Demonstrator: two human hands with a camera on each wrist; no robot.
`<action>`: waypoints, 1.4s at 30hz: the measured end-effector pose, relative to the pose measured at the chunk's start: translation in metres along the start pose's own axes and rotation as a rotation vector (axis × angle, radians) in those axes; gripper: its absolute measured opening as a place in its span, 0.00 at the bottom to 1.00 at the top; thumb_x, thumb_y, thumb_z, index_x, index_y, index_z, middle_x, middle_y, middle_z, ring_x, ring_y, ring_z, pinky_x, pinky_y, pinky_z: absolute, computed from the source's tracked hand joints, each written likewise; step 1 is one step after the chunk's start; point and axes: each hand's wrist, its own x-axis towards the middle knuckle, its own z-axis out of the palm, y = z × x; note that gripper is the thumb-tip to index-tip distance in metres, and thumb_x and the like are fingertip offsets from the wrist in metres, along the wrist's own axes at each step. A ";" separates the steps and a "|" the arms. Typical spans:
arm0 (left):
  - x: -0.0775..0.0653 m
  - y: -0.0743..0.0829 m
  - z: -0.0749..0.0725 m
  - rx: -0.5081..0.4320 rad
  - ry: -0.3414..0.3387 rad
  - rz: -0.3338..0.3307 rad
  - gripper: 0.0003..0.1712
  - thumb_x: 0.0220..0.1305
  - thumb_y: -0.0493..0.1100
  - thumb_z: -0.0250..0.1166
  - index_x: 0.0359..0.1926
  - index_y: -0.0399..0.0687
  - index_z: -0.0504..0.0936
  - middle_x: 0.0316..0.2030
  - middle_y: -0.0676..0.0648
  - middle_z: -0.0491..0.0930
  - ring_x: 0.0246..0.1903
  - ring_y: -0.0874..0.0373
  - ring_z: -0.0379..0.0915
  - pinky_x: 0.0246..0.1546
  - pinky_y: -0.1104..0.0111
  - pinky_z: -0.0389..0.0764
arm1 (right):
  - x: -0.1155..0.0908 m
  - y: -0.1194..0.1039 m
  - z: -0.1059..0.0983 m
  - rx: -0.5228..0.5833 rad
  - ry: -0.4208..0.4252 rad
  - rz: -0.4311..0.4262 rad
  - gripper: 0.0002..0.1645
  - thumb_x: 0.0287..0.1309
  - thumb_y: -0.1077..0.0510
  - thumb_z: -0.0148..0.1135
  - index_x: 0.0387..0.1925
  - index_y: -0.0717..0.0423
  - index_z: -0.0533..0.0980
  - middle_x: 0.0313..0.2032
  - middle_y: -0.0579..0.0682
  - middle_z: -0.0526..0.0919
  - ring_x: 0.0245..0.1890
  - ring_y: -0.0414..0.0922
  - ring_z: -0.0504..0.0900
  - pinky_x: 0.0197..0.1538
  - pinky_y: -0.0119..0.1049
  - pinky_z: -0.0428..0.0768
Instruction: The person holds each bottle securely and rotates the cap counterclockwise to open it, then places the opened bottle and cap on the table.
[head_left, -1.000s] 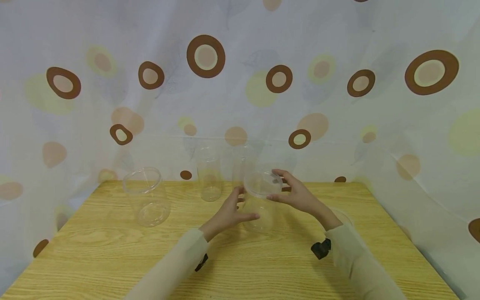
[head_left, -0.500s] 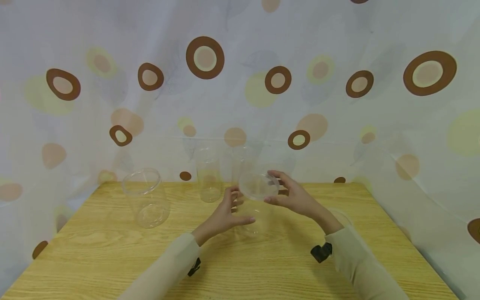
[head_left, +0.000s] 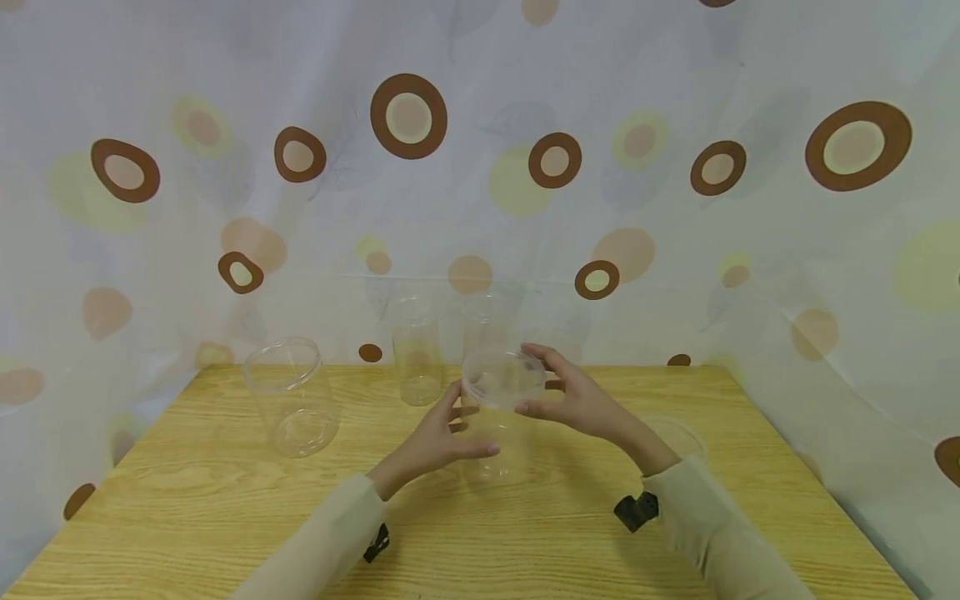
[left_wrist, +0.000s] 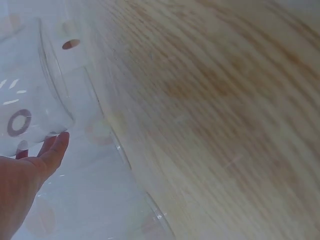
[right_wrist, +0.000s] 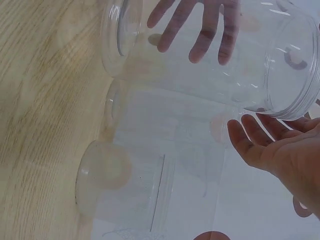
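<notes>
Jar (head_left: 501, 418) upright, right hand (head_left: 576, 402) curled round its top edge; left hand (head_left: 437, 438) lower, opposite side, fingers spread!

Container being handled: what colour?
The container is clear and see-through, with no evident tint; best seen in the right wrist view.

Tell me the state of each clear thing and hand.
Middle container: between both hands; lid unclear.
Left container: upright, no contents visible.
Back-left container: upright, no contents visible.
Back-right container: upright, partly hidden.
Clear round thing: mostly hidden, state unclear.
Left hand: fingers extended beside middle container.
Right hand: curved round middle container's top.
</notes>
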 end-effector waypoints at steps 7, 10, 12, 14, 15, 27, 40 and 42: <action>-0.002 -0.001 -0.001 -0.040 -0.014 0.034 0.52 0.47 0.45 0.73 0.67 0.63 0.50 0.62 0.47 0.55 0.62 0.41 0.59 0.59 0.46 0.62 | 0.001 0.000 0.004 0.002 0.006 -0.016 0.47 0.51 0.51 0.66 0.68 0.50 0.51 0.66 0.56 0.57 0.64 0.55 0.61 0.61 0.57 0.64; -0.002 0.000 -0.002 -0.045 -0.024 0.050 0.52 0.47 0.44 0.73 0.67 0.62 0.49 0.63 0.46 0.56 0.61 0.40 0.60 0.59 0.45 0.63 | 0.001 0.000 0.006 0.013 0.013 -0.023 0.47 0.50 0.52 0.67 0.68 0.49 0.52 0.66 0.55 0.58 0.64 0.55 0.61 0.62 0.57 0.63; -0.003 0.000 -0.002 -0.044 -0.023 0.057 0.53 0.46 0.44 0.73 0.68 0.63 0.49 0.64 0.46 0.57 0.61 0.42 0.61 0.58 0.46 0.64 | 0.001 0.000 0.007 0.020 0.022 -0.028 0.48 0.49 0.52 0.68 0.67 0.49 0.53 0.66 0.55 0.59 0.63 0.54 0.61 0.62 0.57 0.62; -0.004 0.000 -0.004 -0.044 -0.021 0.062 0.54 0.46 0.44 0.73 0.68 0.64 0.49 0.65 0.46 0.58 0.60 0.43 0.63 0.57 0.46 0.65 | 0.001 0.000 0.008 0.021 0.033 -0.036 0.48 0.49 0.52 0.68 0.67 0.51 0.54 0.65 0.55 0.59 0.63 0.54 0.62 0.62 0.57 0.61; -0.005 0.000 -0.004 -0.045 -0.021 0.064 0.54 0.45 0.44 0.74 0.68 0.65 0.49 0.65 0.45 0.59 0.60 0.44 0.63 0.57 0.47 0.66 | 0.002 0.000 0.009 0.021 0.040 -0.040 0.48 0.48 0.52 0.68 0.67 0.52 0.54 0.65 0.55 0.60 0.62 0.54 0.63 0.62 0.57 0.62; -0.007 0.001 -0.010 -0.080 -0.055 0.096 0.53 0.44 0.42 0.74 0.67 0.66 0.53 0.62 0.48 0.66 0.56 0.47 0.69 0.53 0.53 0.72 | 0.003 0.000 0.011 0.118 0.057 -0.103 0.44 0.48 0.56 0.69 0.65 0.54 0.59 0.63 0.55 0.64 0.60 0.54 0.66 0.60 0.57 0.63; -0.010 0.006 -0.011 -0.138 -0.142 0.111 0.51 0.47 0.44 0.73 0.68 0.62 0.52 0.64 0.44 0.61 0.58 0.38 0.64 0.55 0.50 0.69 | 0.001 0.005 -0.001 0.178 -0.123 -0.178 0.43 0.55 0.56 0.62 0.68 0.49 0.51 0.65 0.53 0.58 0.62 0.54 0.61 0.55 0.50 0.69; -0.010 0.005 -0.011 -0.128 -0.123 0.107 0.51 0.47 0.42 0.72 0.68 0.60 0.52 0.65 0.44 0.60 0.59 0.39 0.64 0.56 0.48 0.68 | -0.001 0.003 0.000 0.173 -0.103 -0.180 0.43 0.56 0.56 0.62 0.68 0.47 0.51 0.66 0.52 0.56 0.62 0.54 0.60 0.56 0.52 0.69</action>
